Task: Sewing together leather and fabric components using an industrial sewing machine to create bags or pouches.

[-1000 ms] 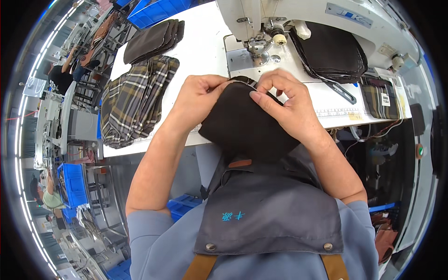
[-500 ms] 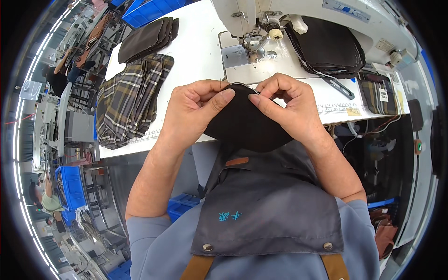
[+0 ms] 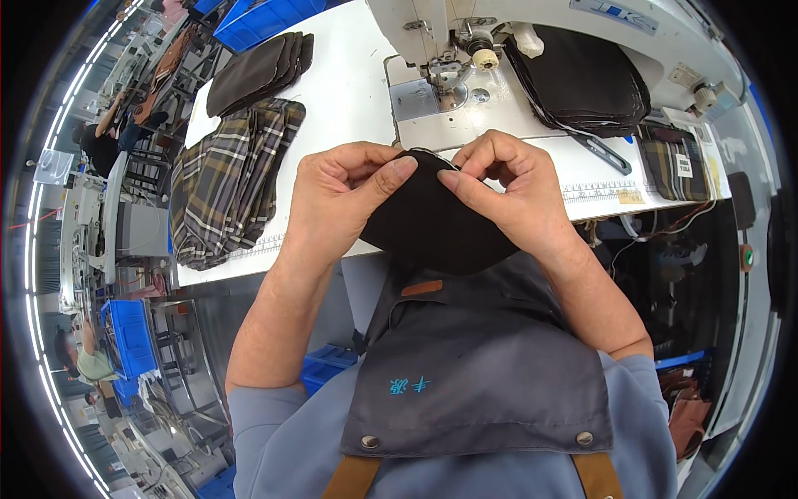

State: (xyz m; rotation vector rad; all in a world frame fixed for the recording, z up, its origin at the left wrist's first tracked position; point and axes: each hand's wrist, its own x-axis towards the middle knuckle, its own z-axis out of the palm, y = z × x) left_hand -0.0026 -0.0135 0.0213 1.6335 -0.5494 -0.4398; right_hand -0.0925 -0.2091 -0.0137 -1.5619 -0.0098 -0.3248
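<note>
A black fabric piece is held up at the table's front edge, just before the sewing machine's metal plate. My left hand pinches its upper edge at the left, thumb on the front face. My right hand pinches the same edge a little to the right, thumb on top and fingers curled. Some pale threads or a light edge show along the top of the piece between the two hands. The piece's lower part hangs over my grey apron.
Plaid pieces and dark pieces are stacked at the left, under a blue bin. Right of the machine lie another dark stack, a utility knife and plaid fabric. Co-workers sit at the far left.
My left thumb has moved up onto the front face of the fabric near its top edge. Both hands have shifted slightly, and the piece sits a little lower with more of its edge gathered between them.
</note>
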